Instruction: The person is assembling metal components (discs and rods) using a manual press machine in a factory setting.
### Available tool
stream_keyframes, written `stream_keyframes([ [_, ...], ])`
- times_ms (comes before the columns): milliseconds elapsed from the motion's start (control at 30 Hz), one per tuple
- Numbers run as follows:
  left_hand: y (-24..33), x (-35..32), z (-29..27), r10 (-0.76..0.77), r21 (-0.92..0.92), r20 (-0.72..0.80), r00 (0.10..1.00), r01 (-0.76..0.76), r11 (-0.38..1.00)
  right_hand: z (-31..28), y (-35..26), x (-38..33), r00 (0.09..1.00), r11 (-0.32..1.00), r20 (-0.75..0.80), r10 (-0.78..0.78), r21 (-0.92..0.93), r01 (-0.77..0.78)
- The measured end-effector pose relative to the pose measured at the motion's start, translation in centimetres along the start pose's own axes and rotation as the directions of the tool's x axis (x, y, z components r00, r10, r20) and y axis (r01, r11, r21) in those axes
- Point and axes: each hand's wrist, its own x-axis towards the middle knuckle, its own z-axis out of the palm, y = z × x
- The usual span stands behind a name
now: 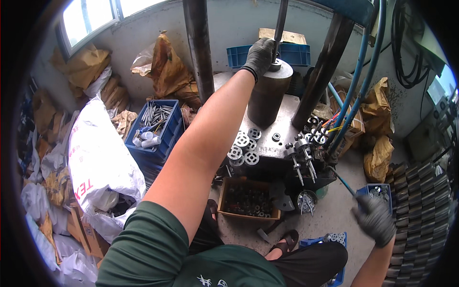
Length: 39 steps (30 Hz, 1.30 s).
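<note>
My left hand (260, 56), in a dark grey glove, reaches to the top of an upright steel cylinder (266, 103). Its fingers curl in beside the vertical press rod (281, 21); what they hold there is hidden. Just by it, a small metal ring (275, 66) sits on the cylinder's top. Over on the right, my gloved right hand (375, 221) is closed round the dark grip of a lever (342, 180), which slants up to the machine. On the steel machine bed (275, 148) lie several slotted metal discs (250, 145) and a small round bearing-like part (276, 137).
Threaded shafts (302, 158) stand at the bed's front right. Below is a cardboard box (229, 210) of dark parts. Blue crates (165, 143) hold rods at left. A white sack (98, 158), steel columns (198, 43), blue hoses (359, 86) and a hammer (264, 234) surround me.
</note>
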Motion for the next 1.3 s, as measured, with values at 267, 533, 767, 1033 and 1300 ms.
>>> stream_keyframes([
  [267,0.9,-0.6,0.2,0.025,0.069,0.017,1.0,-0.026,0.997,7.7,-1.5,-6.7,0.986,0.993,0.117,0.117,0.006,-0.119],
  [533,0.5,-0.3,0.6,-0.018,0.023,-0.01,1.0,0.018,1.0,4.8,-1.5,-4.7,0.993,0.992,-0.06,0.105,0.083,-0.099],
  [767,0.1,0.0,0.1,-0.003,-0.007,0.018,1.0,0.003,1.0,5.3,-0.8,-5.0,0.995,0.998,-0.071,0.067,0.021,-0.066],
  [1033,0.8,-0.4,0.1,-0.037,0.0,0.053,0.998,0.037,0.999,6.8,-1.2,-6.0,0.986,0.989,0.111,0.121,-0.099,-0.11],
  [1300,0.8,-0.3,0.1,-0.04,0.1,0.086,0.996,0.031,0.994,5.2,-1.1,-4.9,0.996,0.996,-0.007,0.091,-0.016,-0.091],
])
